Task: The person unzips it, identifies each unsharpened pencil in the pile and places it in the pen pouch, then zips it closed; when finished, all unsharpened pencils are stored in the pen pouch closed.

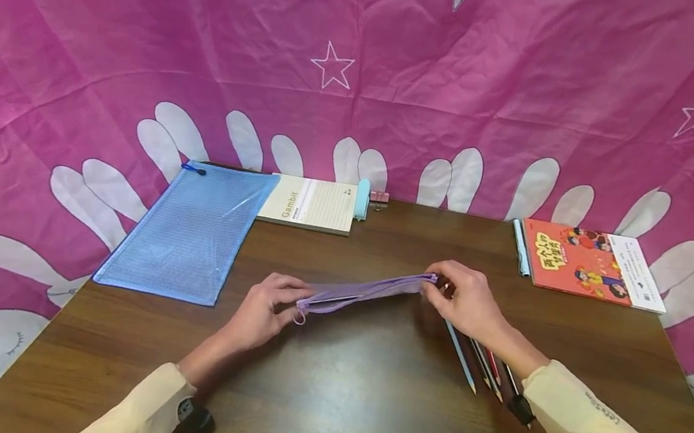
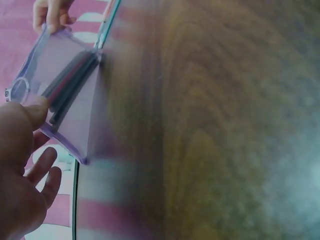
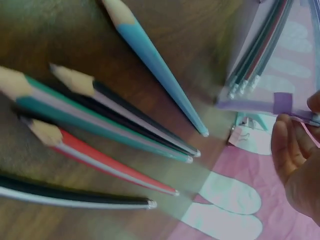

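Observation:
Both hands hold a purple see-through zip pouch (image 1: pixel 369 294) above the middle of the table. My left hand (image 1: pixel 258 313) pinches its left end, where a zipper pull ring hangs. With thumb and fingers, my right hand (image 1: pixel 470 300) grips the opposite top corner. Several dark and red pencils (image 2: pixel 75 82) lie inside the pouch, seen through its side in both wrist views. On the table below my right hand are loose sharpened pencils: a blue one (image 3: pixel 160 65), a red one (image 3: pixel 110 165), a green one (image 3: pixel 100 120) and black ones (image 3: pixel 75 195).
To the left lies a blue mesh zip bag (image 1: pixel 184 238), overlapping a cream notebook (image 1: pixel 315 205). Beside that stand a light-blue object (image 1: pixel 362 200) and a pink binder clip (image 1: pixel 379 197). At the back right are a red book (image 1: pixel 570 259) and a light-blue pen (image 1: pixel 521 248).

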Tool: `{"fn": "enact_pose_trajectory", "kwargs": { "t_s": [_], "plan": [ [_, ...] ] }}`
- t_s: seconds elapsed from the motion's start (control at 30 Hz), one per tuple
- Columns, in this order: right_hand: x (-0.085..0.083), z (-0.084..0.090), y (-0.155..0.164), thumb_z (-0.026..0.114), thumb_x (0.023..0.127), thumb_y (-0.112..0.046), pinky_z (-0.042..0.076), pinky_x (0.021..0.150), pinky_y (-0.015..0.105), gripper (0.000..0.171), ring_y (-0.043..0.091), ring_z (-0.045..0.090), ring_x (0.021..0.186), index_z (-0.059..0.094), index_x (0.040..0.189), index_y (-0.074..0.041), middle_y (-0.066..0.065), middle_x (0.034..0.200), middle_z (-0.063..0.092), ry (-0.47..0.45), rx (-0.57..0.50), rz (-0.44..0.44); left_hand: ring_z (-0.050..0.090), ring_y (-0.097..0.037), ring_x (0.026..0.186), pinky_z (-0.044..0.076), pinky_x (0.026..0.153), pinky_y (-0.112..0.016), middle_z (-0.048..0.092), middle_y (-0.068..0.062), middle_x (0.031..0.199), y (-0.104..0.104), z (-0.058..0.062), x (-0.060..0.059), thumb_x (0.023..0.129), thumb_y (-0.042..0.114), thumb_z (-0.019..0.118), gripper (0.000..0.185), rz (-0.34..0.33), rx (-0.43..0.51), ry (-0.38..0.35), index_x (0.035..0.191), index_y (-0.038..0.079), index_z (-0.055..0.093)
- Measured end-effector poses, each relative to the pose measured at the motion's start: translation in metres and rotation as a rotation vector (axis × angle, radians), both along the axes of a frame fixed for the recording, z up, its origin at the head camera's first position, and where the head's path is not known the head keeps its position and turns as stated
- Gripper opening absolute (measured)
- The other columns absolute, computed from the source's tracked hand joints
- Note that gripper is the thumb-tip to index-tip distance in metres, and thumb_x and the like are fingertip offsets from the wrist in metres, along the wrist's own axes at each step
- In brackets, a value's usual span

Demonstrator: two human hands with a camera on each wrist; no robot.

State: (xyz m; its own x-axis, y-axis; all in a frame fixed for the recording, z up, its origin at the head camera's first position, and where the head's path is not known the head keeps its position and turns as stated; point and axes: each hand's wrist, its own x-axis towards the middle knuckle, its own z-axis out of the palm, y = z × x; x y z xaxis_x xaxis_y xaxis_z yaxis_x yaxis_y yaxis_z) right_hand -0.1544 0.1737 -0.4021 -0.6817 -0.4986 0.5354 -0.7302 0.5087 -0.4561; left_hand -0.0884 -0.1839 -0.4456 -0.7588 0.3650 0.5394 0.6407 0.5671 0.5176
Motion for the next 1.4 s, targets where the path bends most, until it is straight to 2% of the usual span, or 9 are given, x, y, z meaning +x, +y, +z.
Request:
{"fn": "enact_pose_trajectory", "kwargs": {
  "t_s": [0.13, 0.27, 0.5, 0.7, 0.97, 1.07, 1.23, 1.3, 1.4],
  "plan": [
    [0.005, 0.007, -0.004, 0.082, 0.075, -0.014, 0.051, 0.073, 0.043, 0.035, 0.026, 0.061, 0.086, 0.068, 0.105, -0.003, 0.007, 0.100, 0.066, 0.060, 0.122, 0.004, 0.062, -0.026, 0.096, 0.052, 0.079, -0.043, 0.071, -0.008, 0.103, -0.001, 0.001, -0.003, 0.072, -0.002, 0.084, 0.035, 0.027, 0.036, -0.008, 0.107, 0.004, 0.078],
    [0.016, 0.021, -0.032, 0.084, 0.072, -0.027, 0.043, 0.084, 0.051, 0.051, 0.032, 0.054, 0.108, 0.066, 0.116, -0.005, 0.013, 0.122, 0.061, 0.178, 0.244, 0.098, 0.062, -0.025, 0.095, 0.052, 0.078, -0.042, 0.072, -0.007, 0.101, -0.002, 0.003, -0.004, 0.074, -0.001, 0.084, 0.033, 0.042, 0.058, -0.028, 0.106, 0.004, 0.079],
    [0.030, 0.039, -0.116, 0.082, 0.080, -0.031, 0.042, 0.093, 0.048, 0.053, 0.032, 0.049, 0.118, 0.063, 0.126, -0.012, 0.013, 0.134, 0.054, 0.324, 0.441, 0.293, 0.062, -0.026, 0.094, 0.052, 0.079, -0.042, 0.071, -0.008, 0.101, -0.003, -0.001, -0.006, 0.074, -0.003, 0.083, 0.029, 0.045, 0.071, -0.031, 0.102, 0.003, 0.079],
    [0.031, 0.042, -0.154, 0.082, 0.082, -0.035, 0.040, 0.097, 0.045, 0.053, 0.030, 0.047, 0.122, 0.065, 0.130, -0.019, 0.010, 0.134, 0.054, 0.328, 0.623, 0.295, 0.062, -0.029, 0.099, 0.051, 0.083, -0.046, 0.070, -0.009, 0.103, -0.003, -0.002, -0.009, 0.074, -0.004, 0.082, 0.022, 0.052, 0.078, -0.049, 0.095, 0.003, 0.079],
    [0.026, 0.043, -0.170, 0.079, 0.086, -0.031, 0.039, 0.094, 0.042, 0.035, 0.026, 0.048, 0.118, 0.072, 0.120, -0.021, 0.005, 0.128, 0.057, 0.302, 0.629, 0.304, 0.062, -0.031, 0.099, 0.051, 0.084, -0.046, 0.070, -0.011, 0.105, -0.006, 0.002, -0.009, 0.071, -0.007, 0.082, 0.022, 0.035, 0.073, -0.061, 0.091, 0.001, 0.079],
    [0.023, 0.044, -0.171, 0.080, 0.085, -0.028, 0.039, 0.094, 0.042, 0.025, 0.025, 0.047, 0.118, 0.072, 0.108, -0.020, 0.004, 0.127, 0.056, 0.190, 0.601, 0.318, 0.062, -0.032, 0.098, 0.052, 0.083, -0.047, 0.070, -0.012, 0.105, -0.005, 0.002, -0.009, 0.070, -0.012, 0.078, 0.022, 0.032, 0.078, -0.064, 0.088, 0.002, 0.079],
    [0.017, 0.044, -0.168, 0.080, 0.080, -0.017, 0.039, 0.090, 0.042, 0.022, 0.025, 0.047, 0.112, 0.061, 0.092, -0.017, 0.006, 0.125, 0.055, -0.041, 0.442, 0.364, 0.062, -0.032, 0.097, 0.053, 0.081, -0.046, 0.070, -0.012, 0.104, -0.003, 0.003, -0.009, 0.072, -0.011, 0.078, 0.023, 0.022, 0.081, -0.056, 0.091, 0.002, 0.079],
    [0.015, 0.043, -0.166, 0.079, 0.078, -0.018, 0.039, 0.087, 0.040, 0.024, 0.024, 0.047, 0.109, 0.058, 0.088, -0.016, 0.005, 0.123, 0.055, -0.073, 0.390, 0.366, 0.063, -0.031, 0.097, 0.053, 0.082, -0.047, 0.070, -0.012, 0.103, -0.002, 0.005, -0.010, 0.073, -0.008, 0.080, 0.022, 0.019, 0.085, -0.051, 0.093, 0.002, 0.079],
    [0.014, 0.041, -0.164, 0.076, 0.075, -0.021, 0.038, 0.081, 0.038, 0.023, 0.022, 0.047, 0.104, 0.055, 0.084, -0.017, 0.004, 0.118, 0.054, -0.052, 0.346, 0.356, 0.064, -0.030, 0.097, 0.053, 0.083, -0.047, 0.071, -0.011, 0.102, 0.000, 0.007, -0.009, 0.073, -0.004, 0.081, 0.023, 0.015, 0.097, -0.043, 0.095, 0.003, 0.079]
  ]
}}
